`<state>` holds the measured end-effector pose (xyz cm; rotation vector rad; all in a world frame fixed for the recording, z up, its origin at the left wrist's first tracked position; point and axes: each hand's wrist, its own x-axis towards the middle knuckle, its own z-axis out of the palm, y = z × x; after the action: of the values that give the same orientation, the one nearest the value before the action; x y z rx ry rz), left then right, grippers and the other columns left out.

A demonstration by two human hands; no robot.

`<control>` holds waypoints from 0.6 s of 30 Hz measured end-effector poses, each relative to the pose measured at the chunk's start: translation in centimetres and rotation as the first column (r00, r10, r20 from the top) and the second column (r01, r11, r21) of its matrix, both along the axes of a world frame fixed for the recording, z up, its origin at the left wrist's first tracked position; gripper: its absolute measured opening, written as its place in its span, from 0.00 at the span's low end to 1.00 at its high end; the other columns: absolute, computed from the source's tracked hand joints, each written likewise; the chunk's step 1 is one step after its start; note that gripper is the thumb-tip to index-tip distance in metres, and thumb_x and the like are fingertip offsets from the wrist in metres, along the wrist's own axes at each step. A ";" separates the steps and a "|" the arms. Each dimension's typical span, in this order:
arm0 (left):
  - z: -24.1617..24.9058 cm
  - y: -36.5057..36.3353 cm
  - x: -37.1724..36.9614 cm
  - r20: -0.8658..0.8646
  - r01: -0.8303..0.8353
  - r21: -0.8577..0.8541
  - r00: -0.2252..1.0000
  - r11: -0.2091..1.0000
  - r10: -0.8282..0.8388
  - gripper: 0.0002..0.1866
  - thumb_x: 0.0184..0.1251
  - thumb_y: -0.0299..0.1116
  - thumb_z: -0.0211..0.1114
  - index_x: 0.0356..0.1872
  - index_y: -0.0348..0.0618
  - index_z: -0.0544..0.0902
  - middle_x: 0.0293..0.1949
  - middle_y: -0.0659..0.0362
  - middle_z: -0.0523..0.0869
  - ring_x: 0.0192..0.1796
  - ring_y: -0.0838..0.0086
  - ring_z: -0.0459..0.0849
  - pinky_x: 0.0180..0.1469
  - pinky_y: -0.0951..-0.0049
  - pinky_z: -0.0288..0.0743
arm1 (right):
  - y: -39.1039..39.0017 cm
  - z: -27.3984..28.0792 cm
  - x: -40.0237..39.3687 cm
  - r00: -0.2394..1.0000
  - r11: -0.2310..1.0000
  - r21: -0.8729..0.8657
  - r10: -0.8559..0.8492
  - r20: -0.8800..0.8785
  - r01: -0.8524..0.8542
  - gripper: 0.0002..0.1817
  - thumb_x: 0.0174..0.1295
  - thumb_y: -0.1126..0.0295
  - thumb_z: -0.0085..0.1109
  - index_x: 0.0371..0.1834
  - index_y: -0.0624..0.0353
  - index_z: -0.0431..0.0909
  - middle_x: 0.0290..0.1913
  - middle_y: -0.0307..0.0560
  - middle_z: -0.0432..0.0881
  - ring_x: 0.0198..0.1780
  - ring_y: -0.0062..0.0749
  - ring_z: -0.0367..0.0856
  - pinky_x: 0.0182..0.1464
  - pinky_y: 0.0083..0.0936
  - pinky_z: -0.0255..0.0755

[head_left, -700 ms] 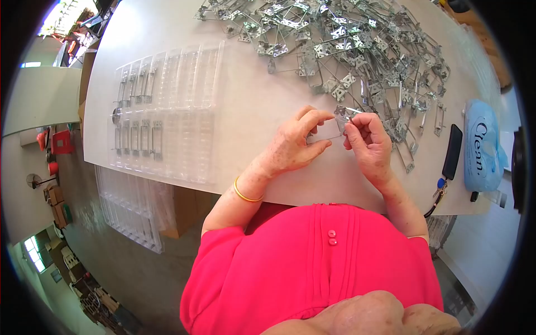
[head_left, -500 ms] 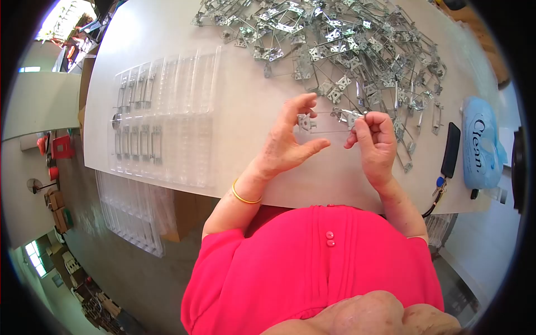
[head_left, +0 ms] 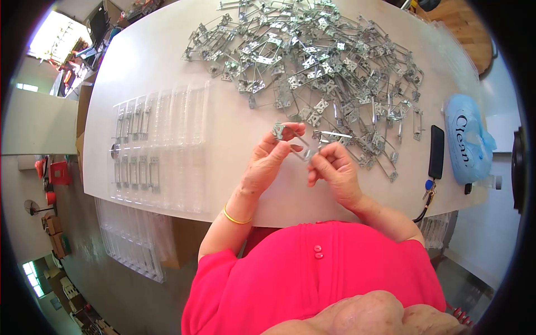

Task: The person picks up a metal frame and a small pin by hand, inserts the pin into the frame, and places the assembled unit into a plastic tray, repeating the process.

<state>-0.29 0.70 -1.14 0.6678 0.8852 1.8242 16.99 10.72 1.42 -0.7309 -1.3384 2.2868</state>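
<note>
A metal bracket with thin rods [head_left: 298,137] spans the gap between my two hands. My left hand [head_left: 267,162] is closed on its plate end, thumb and fingers pinching it. At the other end, my right hand [head_left: 337,174] grips the bracket with thumb and forefinger. Just beyond my fingers lies a large heap of similar metal brackets [head_left: 335,61], tangled together. To the left, a clear plastic tray [head_left: 181,162] holds two rows of brackets [head_left: 134,170] in its left-hand slots.
A blue plastic pack marked "Clean" [head_left: 470,139] stands at the table's right edge. Beside it lie a black phone [head_left: 436,152] and keys on a cord [head_left: 429,192]. More clear trays [head_left: 131,240] are stacked below the table's left front edge.
My left hand, open before, is now closed on the bracket. The bracket now stretches between both hands, and my right hand has moved left. The whole view has shifted slightly.
</note>
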 end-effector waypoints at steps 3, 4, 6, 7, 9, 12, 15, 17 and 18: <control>-0.1 -0.1 -0.5 0.105 0.029 0.048 0.994 0.998 -0.034 0.23 0.84 0.38 0.55 0.72 0.37 0.71 0.62 0.49 0.83 0.62 0.63 0.83 0.63 0.61 0.78 | -0.3 -0.3 0.5 0.993 0.991 0.070 0.116 0.007 -0.116 0.04 0.78 0.72 0.55 0.48 0.59 0.72 0.36 0.45 0.84 0.31 0.23 0.83 0.33 0.22 0.80; 0.0 -0.2 -0.6 0.142 0.083 0.045 0.986 0.995 -0.089 0.25 0.85 0.42 0.51 0.72 0.35 0.70 0.60 0.47 0.83 0.60 0.60 0.84 0.62 0.60 0.79 | -0.4 -0.5 0.7 0.986 0.977 0.129 0.165 0.021 -0.167 0.04 0.79 0.72 0.55 0.50 0.59 0.72 0.36 0.44 0.84 0.30 0.21 0.82 0.32 0.20 0.78; 0.0 -0.6 -0.8 0.184 0.127 0.038 0.974 0.991 -0.132 0.27 0.87 0.45 0.47 0.72 0.32 0.68 0.58 0.45 0.84 0.58 0.58 0.86 0.60 0.60 0.79 | -0.4 -0.5 0.9 0.990 0.976 0.160 0.142 0.027 -0.144 0.05 0.79 0.72 0.54 0.52 0.59 0.73 0.34 0.41 0.82 0.28 0.19 0.79 0.30 0.18 0.74; 0.2 -0.8 -0.8 0.224 0.158 0.030 0.961 0.987 -0.160 0.26 0.87 0.45 0.47 0.71 0.33 0.69 0.55 0.46 0.85 0.55 0.59 0.87 0.58 0.61 0.80 | -0.1 -0.2 1.0 0.991 0.969 0.208 0.127 0.044 -0.134 0.05 0.79 0.72 0.54 0.53 0.59 0.74 0.33 0.40 0.80 0.27 0.18 0.77 0.29 0.18 0.73; 0.9 -1.0 -0.8 0.269 0.179 0.009 0.947 0.984 -0.174 0.26 0.87 0.45 0.46 0.70 0.34 0.70 0.52 0.46 0.87 0.51 0.59 0.88 0.56 0.61 0.81 | 0.5 0.5 1.0 0.994 0.955 0.275 0.098 0.056 -0.109 0.06 0.79 0.72 0.54 0.53 0.59 0.76 0.30 0.36 0.77 0.26 0.15 0.73 0.28 0.16 0.68; 1.3 -0.7 -0.7 0.242 0.144 -0.129 0.964 0.981 -0.110 0.25 0.87 0.45 0.46 0.68 0.35 0.72 0.48 0.47 0.87 0.41 0.64 0.87 0.48 0.66 0.82 | 1.1 1.5 0.8 0.988 0.911 0.391 0.088 0.129 -0.132 0.06 0.79 0.72 0.55 0.53 0.59 0.76 0.29 0.33 0.75 0.27 0.13 0.71 0.28 0.15 0.66; 0.5 -0.7 -0.9 0.232 0.206 -0.136 0.958 0.969 -0.171 0.25 0.88 0.47 0.44 0.66 0.36 0.73 0.45 0.49 0.87 0.35 0.70 0.82 0.40 0.71 0.77 | 1.3 2.0 0.0 0.985 0.896 0.425 0.071 0.156 -0.132 0.07 0.78 0.73 0.56 0.54 0.60 0.75 0.29 0.31 0.74 0.28 0.11 0.70 0.31 0.14 0.65; 1.0 -0.7 -0.8 0.174 0.200 -0.229 0.971 0.953 -0.162 0.25 0.88 0.48 0.42 0.66 0.37 0.73 0.41 0.50 0.87 0.31 0.74 0.78 0.33 0.75 0.71 | 1.3 2.6 -0.4 0.983 0.896 0.425 0.061 0.173 -0.131 0.10 0.77 0.72 0.56 0.57 0.61 0.73 0.28 0.31 0.75 0.28 0.11 0.70 0.31 0.13 0.65; 1.4 -0.7 -0.6 0.177 0.198 -0.232 0.971 0.953 -0.158 0.25 0.88 0.48 0.42 0.66 0.37 0.73 0.41 0.50 0.87 0.31 0.74 0.78 0.33 0.75 0.71 | 1.3 2.8 -0.6 0.982 0.897 0.421 0.065 0.176 -0.135 0.10 0.77 0.72 0.56 0.57 0.61 0.73 0.28 0.31 0.75 0.28 0.11 0.70 0.31 0.13 0.65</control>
<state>-0.92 0.01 0.24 0.4250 0.8986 1.5495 16.42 12.05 4.20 -0.7109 -1.9147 1.9229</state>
